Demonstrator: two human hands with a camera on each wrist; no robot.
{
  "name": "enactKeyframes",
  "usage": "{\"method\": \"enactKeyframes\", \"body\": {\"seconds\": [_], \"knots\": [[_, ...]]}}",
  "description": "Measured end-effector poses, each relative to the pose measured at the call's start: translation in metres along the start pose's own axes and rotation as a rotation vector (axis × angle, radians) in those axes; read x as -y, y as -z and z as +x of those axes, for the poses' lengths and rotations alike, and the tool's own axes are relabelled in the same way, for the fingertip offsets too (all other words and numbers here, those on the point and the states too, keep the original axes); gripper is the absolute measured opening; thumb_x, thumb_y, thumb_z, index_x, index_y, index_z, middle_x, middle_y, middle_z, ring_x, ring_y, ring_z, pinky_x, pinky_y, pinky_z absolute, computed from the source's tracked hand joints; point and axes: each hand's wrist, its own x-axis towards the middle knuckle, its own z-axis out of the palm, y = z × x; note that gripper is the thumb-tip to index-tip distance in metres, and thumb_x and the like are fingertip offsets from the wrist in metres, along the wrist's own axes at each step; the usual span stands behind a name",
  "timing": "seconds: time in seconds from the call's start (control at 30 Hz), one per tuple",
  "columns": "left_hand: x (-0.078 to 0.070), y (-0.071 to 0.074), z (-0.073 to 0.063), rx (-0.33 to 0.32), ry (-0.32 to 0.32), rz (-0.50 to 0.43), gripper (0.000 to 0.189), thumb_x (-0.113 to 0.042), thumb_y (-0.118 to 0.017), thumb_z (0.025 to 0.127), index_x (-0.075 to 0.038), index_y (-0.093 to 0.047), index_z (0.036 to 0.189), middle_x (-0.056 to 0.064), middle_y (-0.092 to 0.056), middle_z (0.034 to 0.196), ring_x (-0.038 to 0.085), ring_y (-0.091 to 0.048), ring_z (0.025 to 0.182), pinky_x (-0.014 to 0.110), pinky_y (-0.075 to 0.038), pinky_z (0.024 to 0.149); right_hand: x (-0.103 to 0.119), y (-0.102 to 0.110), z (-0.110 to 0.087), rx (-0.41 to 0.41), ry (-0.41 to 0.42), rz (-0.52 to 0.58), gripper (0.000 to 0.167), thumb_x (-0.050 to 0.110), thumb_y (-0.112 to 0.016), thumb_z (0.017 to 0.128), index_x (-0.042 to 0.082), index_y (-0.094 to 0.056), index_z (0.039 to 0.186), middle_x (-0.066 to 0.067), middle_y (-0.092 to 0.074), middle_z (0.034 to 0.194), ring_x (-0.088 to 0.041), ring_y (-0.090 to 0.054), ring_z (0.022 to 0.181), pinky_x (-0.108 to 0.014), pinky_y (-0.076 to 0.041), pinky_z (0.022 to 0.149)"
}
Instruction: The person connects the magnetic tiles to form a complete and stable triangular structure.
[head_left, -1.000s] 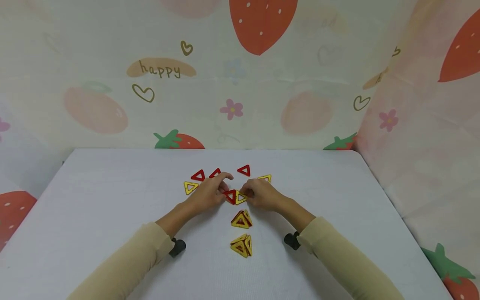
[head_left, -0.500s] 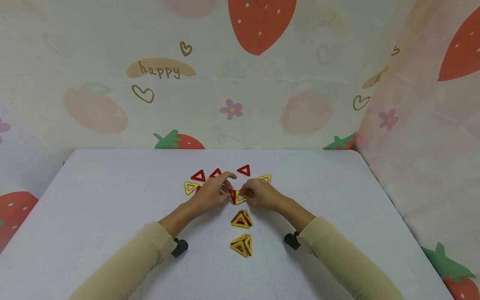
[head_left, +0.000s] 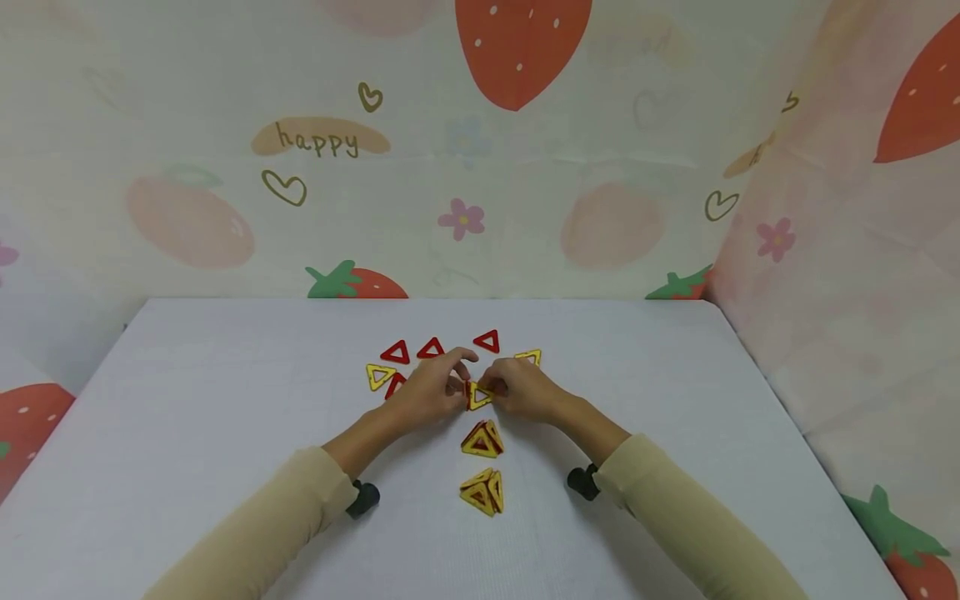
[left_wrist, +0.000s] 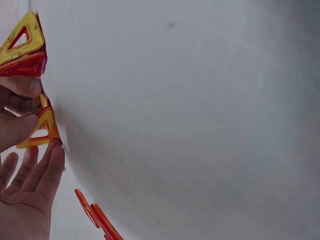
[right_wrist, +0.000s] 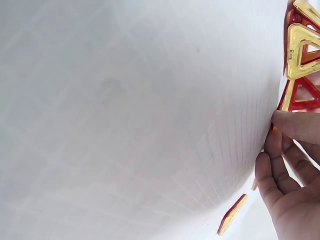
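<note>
Near the table's middle, my left hand (head_left: 432, 390) pinches a red triangular magnetic tile (right_wrist: 304, 106) between thumb and fingers. The tile stands on edge, seen as a thin sliver from the head. Against its right side is a yellow triangular magnetic tile (head_left: 474, 403); my right hand (head_left: 527, 387) pinches its right corner, thumb on the near side. In the right wrist view, the thumb (right_wrist: 297, 125) partly hides that tile. Just nearer to me sits a red and yellow tile pyramid (head_left: 482, 452), with a second pyramid (head_left: 487, 487) nearer still.
Loose tiles lie flat farther back: a left red tile (head_left: 407, 352), a middle red tile (head_left: 427, 357), a right red tile (head_left: 497, 342) and a yellow tile (head_left: 381, 367). My left arm partly covers another red tile (head_left: 392, 388); my right hand partly covers a yellow one (head_left: 539, 358).
My left hand has moved right, tipping the red tile from facing the head camera up onto its edge beside the yellow tile. My right hand has stayed in place.
</note>
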Motion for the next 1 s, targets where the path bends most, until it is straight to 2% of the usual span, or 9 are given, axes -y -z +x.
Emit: {"method": "enactKeyframes", "body": {"seconds": [0.47,0.83,1.0], "knots": [[0.0017,-0.0027,0.0014,0.017,0.03,0.03,0.056,0.004,-0.076,0.083,-0.001,-0.052,0.133,0.008,-0.063,0.104,0.025,-0.07,0.1,0.038,-0.056,0.089,-0.001,0.0002,0.0007,0.002,0.009,0.001,0.022,-0.006,-0.068,0.086,-0.001,-0.073,0.107,-0.007,-0.072,0.1,-0.014,-0.062,0.085,-0.028,-0.055,0.079],[0.0018,-0.003,0.001,0.017,0.039,0.03,0.055,0.004,-0.075,0.084,-0.002,-0.052,0.133,0.009,-0.064,0.106,0.025,-0.07,0.1,0.038,-0.056,0.089,-0.0014,-0.0014,-0.001,-0.001,-0.008,0.009,0.024,-0.006,-0.069,0.087,-0.001,-0.071,0.11,-0.009,-0.071,0.104,-0.015,-0.062,0.087,-0.03,-0.054,0.08],[0.0016,-0.0034,0.0011,0.01,0.047,0.035,0.054,0.003,-0.075,0.084,-0.002,-0.052,0.133,0.009,-0.065,0.106,0.025,-0.07,0.1,0.038,-0.056,0.088,0.0009,0.0048,-0.0013,0.049,-0.001,-0.012,0.026,-0.005,-0.068,0.088,-0.001,-0.071,0.114,-0.009,-0.071,0.108,-0.016,-0.064,0.093,-0.031,-0.055,0.086]]}}
